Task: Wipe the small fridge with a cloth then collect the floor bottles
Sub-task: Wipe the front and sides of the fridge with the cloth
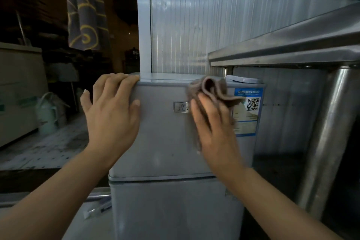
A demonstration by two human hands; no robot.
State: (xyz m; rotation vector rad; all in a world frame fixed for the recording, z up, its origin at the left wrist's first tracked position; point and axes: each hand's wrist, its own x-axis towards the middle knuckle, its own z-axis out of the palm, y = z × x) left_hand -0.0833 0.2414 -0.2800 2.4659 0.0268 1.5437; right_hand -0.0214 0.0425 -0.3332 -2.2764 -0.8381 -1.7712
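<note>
Dim kitchen: one fridge (167, 142), one cloth (212, 89) under flat right hand (216, 128), left hand (111, 111) fingers spread.

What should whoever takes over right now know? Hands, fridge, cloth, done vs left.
Left hand: open, fingers hooked over the top left edge of the fridge, steadying it.
Right hand: flat, pressing the brown cloth against the upper door, beside the blue sticker.
Done: wiping is under way on the upper door; how much is covered cannot be told.
Left: the rest of the fridge, probably including the lower door, then the floor bottles, none clearly in view; something lies on the floor at lower left, too dim to identify.
</note>
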